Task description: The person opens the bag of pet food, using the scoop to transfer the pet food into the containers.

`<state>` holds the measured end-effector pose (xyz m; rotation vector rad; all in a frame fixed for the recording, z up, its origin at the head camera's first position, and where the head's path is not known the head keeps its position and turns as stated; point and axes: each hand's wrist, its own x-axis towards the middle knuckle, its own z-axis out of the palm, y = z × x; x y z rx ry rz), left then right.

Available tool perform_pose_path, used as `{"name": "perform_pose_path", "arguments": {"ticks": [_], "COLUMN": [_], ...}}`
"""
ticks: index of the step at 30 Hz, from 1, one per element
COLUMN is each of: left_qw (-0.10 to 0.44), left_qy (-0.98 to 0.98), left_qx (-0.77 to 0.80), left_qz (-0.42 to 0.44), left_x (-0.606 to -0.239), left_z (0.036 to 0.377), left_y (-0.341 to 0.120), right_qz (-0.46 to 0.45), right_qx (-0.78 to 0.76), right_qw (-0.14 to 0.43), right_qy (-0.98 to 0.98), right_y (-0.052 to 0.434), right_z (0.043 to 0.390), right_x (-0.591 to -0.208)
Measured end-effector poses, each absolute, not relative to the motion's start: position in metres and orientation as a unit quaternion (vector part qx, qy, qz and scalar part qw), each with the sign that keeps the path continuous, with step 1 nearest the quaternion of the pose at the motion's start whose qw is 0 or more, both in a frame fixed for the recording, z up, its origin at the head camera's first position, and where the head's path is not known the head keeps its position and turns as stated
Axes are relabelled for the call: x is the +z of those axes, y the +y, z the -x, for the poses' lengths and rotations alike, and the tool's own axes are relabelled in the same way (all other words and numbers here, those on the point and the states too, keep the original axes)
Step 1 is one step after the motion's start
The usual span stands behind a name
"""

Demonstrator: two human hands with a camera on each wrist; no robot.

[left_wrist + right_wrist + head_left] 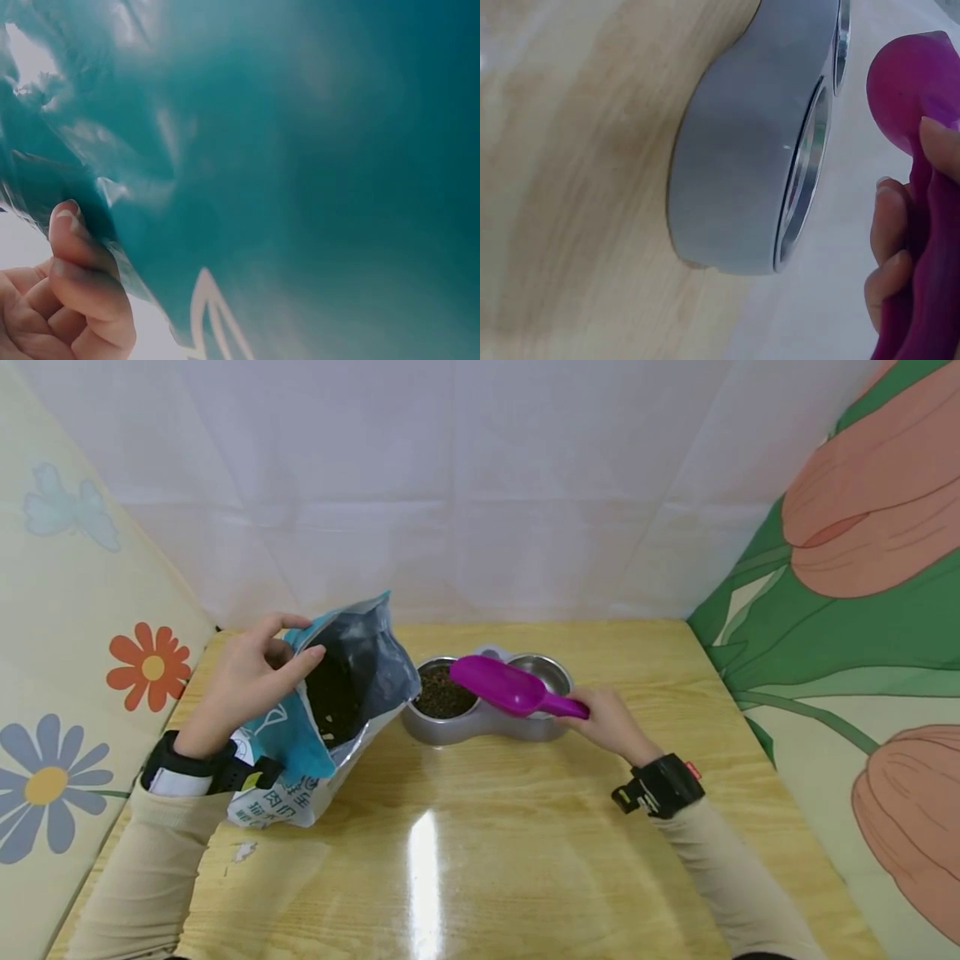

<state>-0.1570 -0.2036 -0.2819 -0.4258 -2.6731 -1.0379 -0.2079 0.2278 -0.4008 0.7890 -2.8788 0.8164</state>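
Observation:
My left hand (258, 681) pinches the rim of a blue and white food bag (300, 743), thumb at the opening and fingers outside. The bag gapes toward the right, showing a silvery lining and dark brown pellets inside. In the left wrist view its teal side (247, 150) fills most of the picture beside curled fingers (86, 277). My right hand (603, 722) grips the handle of a purple scoop (502, 685), held over a grey double pet bowl (487, 724). The scoop's visible hollow shows bare plastic. Brown kibble (441, 692) lies in the left bowl; the right steel bowl (551, 672) is partly hidden by the scoop.
A glossy wood-patterned table (510, 843) carries everything. Behind it hangs a white sheet (450, 485). Flower-printed panels (67, 652) stand along the left and right sides. A small pale worn patch (244, 851) marks the tabletop near the bag.

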Motion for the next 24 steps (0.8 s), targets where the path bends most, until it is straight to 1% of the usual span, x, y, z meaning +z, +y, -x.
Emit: {"name": "perform_pose_path", "arguments": {"ticks": [6, 14, 24], "left_qw": [0.121, 0.122, 0.119], "left_qy": [-0.914, -0.915, -0.912], "left_qx": [-0.357, -0.353, -0.361], "left_qz": [0.148, 0.151, 0.153], "left_x": [-0.281, -0.282, -0.28], "left_z": [0.157, 0.154, 0.153], "left_y": [-0.203, -0.203, -0.201], "right_qz": [-0.242, -0.219, -0.235], "right_qx": [0.272, 0.286, 0.299], "right_qw": [0.049, 0.051, 0.074], "right_qy": [-0.93, -0.932, -0.922], "right_y": [0.238, 0.247, 0.251], "right_z": [0.189, 0.166, 0.152], "right_x": [-0.405, -0.406, -0.403]}}
